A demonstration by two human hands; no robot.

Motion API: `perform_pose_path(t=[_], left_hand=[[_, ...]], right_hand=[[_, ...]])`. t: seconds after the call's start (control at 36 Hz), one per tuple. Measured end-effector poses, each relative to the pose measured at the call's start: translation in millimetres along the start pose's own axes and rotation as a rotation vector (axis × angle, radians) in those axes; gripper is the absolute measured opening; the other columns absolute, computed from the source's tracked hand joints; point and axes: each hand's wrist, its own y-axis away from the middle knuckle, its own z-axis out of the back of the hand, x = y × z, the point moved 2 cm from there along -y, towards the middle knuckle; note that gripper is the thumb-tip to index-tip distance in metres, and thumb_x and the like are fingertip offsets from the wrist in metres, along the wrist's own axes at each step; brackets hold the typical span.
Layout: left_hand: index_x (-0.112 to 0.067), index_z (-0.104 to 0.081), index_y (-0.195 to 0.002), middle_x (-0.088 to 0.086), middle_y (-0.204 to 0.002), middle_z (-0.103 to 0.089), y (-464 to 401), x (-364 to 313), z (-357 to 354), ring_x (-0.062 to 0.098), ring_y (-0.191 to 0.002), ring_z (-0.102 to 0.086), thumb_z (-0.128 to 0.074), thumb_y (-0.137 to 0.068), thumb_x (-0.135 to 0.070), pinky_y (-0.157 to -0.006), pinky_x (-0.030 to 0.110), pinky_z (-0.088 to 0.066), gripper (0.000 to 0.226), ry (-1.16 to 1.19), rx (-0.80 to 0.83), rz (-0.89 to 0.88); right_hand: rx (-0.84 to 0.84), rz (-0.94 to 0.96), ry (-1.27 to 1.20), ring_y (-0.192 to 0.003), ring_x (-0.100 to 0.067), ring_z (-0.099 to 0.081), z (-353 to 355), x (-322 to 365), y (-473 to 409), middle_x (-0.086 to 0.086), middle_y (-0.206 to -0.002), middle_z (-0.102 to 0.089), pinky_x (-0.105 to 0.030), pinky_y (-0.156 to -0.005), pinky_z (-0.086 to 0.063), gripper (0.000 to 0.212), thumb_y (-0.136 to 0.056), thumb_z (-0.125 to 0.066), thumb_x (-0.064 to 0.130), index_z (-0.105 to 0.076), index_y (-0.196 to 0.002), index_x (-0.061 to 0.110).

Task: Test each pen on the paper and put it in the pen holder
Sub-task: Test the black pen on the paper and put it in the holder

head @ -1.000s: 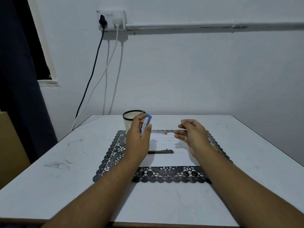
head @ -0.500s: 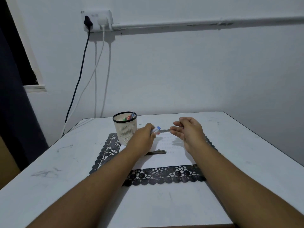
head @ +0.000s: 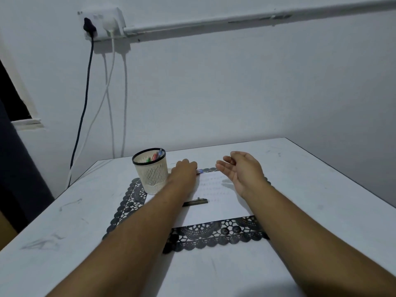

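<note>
Left hand grips blue-tipped pen at paper far edge; right hand loose, empty. Holder has several pens (count unclear); dark pen untested.

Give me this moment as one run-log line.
left hand: down at paper's far edge, over a pen | right hand: open, raised | pen holder: holds pens | dark pen: on paper

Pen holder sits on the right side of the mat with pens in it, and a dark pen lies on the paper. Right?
Not quite: in the head view the pen holder sits on the left side of the mat, with pens in it. The dark pen does lie on the paper.
</note>
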Motion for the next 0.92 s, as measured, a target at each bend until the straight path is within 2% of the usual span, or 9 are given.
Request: perform_pose_path(t=[0.11, 0.22, 0.36, 0.44, 0.47, 0.58, 0.67, 0.92], left_hand=[[-0.021, -0.062, -0.127, 0.003, -0.122, -0.057, 5, -4, 12, 0.025, -0.120, -0.050, -0.057, -0.098, -0.029, -0.089, 0.042, -0.050, 0.031, 0.110, -0.063, -0.050], [-0.022, -0.063, -0.130, 0.000, -0.126, -0.059, 22, -4, 36, 0.021, -0.119, -0.052, -0.054, -0.098, -0.008, -0.093, 0.037, -0.049, 0.036, 0.179, -0.060, -0.142], [-0.024, -0.070, -0.113, -0.010, -0.106, -0.065, 66, 9, 66, 0.011, -0.098, -0.061, -0.056, -0.102, -0.025, -0.086, 0.033, -0.051, 0.018, 0.231, 0.000, -0.207], [-0.029, -0.072, -0.100, -0.016, -0.098, -0.065, 90, 19, 75, 0.003, -0.089, -0.061, -0.065, -0.098, -0.034, -0.080, 0.029, -0.053, 0.009, 0.305, 0.102, -0.207], [-0.030, -0.073, -0.096, -0.017, -0.096, -0.066, 97, 21, 74, 0.002, -0.088, -0.061, -0.067, -0.096, -0.036, -0.078, 0.028, -0.053, 0.008, 0.318, 0.117, -0.199], [-0.030, -0.074, -0.094, -0.019, -0.092, -0.062, 117, 22, 64, 0.002, -0.086, -0.060, -0.067, -0.091, -0.035, -0.070, 0.024, -0.048, 0.009, 0.333, 0.109, -0.151], [-0.029, -0.073, -0.097, -0.016, -0.095, -0.060, 119, 22, 60, 0.003, -0.087, -0.057, -0.065, -0.094, -0.031, -0.075, 0.024, -0.047, 0.009, 0.290, 0.099, -0.184], [-0.027, -0.069, -0.092, -0.014, -0.092, -0.061, 120, 32, 59, 0.003, -0.085, -0.056, -0.066, -0.095, -0.025, -0.073, 0.023, -0.046, 0.005, 0.387, 0.079, -0.120]], right_hand=[[0.005, -0.003, 0.004, -0.062, -0.023, -0.075, 2, 1, -4, -0.013, -0.087, -0.063, -0.035, -0.068, -0.066, 0.005, -0.107, -0.052, 0.006, -0.055, -0.110, 0.004], [0.015, 0.011, 0.006, -0.064, -0.025, -0.075, 4, 0, -5, -0.016, -0.089, -0.062, -0.032, -0.064, -0.063, 0.003, -0.104, -0.054, 0.001, -0.057, -0.105, 0.002], [0.052, 0.018, 0.039, -0.071, -0.028, -0.073, 4, -2, -6, -0.017, -0.093, -0.063, -0.035, -0.070, -0.064, 0.014, -0.098, -0.058, -0.009, -0.056, -0.108, 0.002], [0.050, 0.014, 0.099, -0.069, -0.023, -0.074, 4, -4, -5, -0.013, -0.091, -0.067, -0.044, -0.088, -0.062, 0.019, -0.097, -0.061, -0.008, -0.059, -0.111, 0.004], [0.048, 0.014, 0.105, -0.069, -0.023, -0.074, 4, -6, -3, -0.013, -0.091, -0.067, -0.043, -0.087, -0.063, 0.018, -0.097, -0.061, -0.008, -0.060, -0.111, 0.004], [0.031, 0.005, 0.082, -0.069, -0.023, -0.072, 8, -12, 4, -0.018, -0.094, -0.065, -0.030, -0.067, -0.063, 0.015, -0.097, -0.061, -0.010, -0.063, -0.109, -0.001], [0.030, -0.004, 0.111, -0.071, -0.025, -0.072, 5, -14, 6, -0.018, -0.095, -0.065, -0.031, -0.066, -0.062, 0.014, -0.098, -0.059, -0.009, -0.062, -0.108, 0.000], [0.056, 0.082, 0.305, -0.064, -0.023, -0.071, -5, -19, 6, -0.016, -0.092, -0.065, -0.035, -0.065, -0.063, 0.013, -0.101, -0.052, -0.005, -0.057, -0.106, 0.006]])
